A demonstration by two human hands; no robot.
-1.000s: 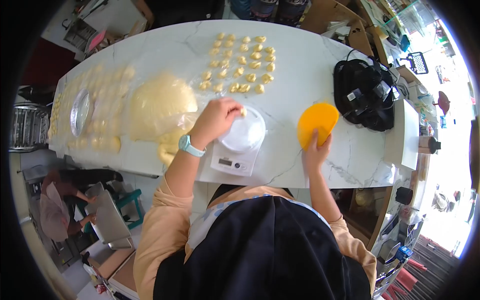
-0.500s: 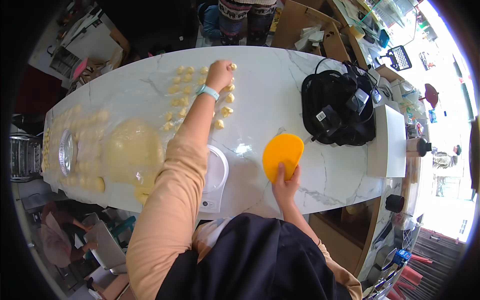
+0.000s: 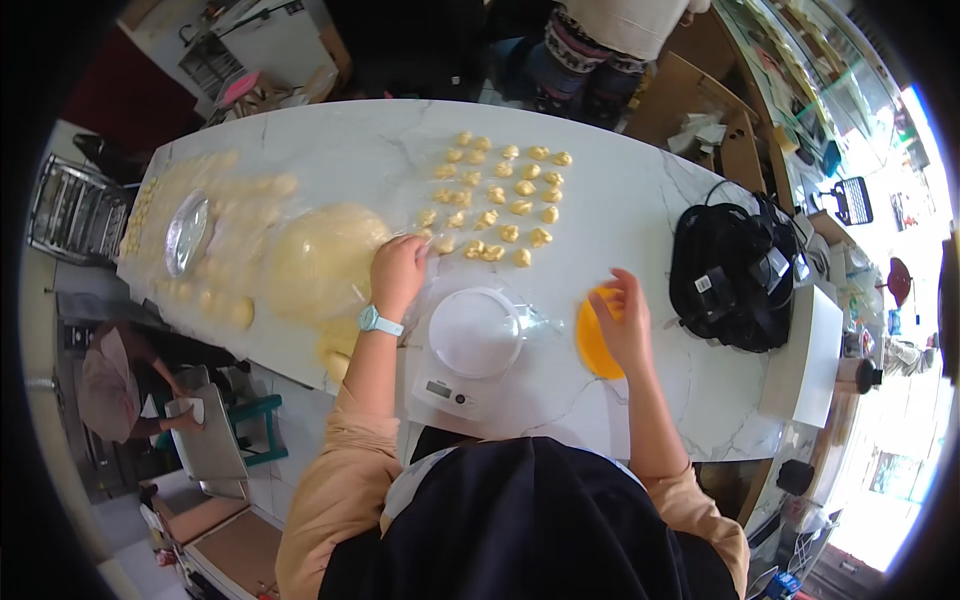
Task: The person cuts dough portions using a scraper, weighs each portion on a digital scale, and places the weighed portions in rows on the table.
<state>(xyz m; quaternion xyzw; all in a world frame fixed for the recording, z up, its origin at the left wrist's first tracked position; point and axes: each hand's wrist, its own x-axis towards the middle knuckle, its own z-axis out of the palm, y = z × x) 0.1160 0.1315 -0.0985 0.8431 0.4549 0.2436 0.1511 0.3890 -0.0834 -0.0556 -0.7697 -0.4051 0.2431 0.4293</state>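
Note:
My left hand, with a light blue watch on the wrist, has its fingers closed on the edge of a clear plastic sheet beside the large dough mass. My right hand is open over the yellow scraper, its thumb and fingers apart, partly covering it. Between my hands stands a white scale with a round, bare weighing plate. Beyond it, several small dough pieces lie in rows, the left ones near or under plastic.
Left on the marble table are a foil tray and several plastic-covered dough balls. A black bag and white box are at the right. One person stands across the table; another handles a metal tray at lower left.
My left hand has moved back from the far dough rows to the plastic sheet. My right hand has let go of the scraper, its fingers now spread above it.

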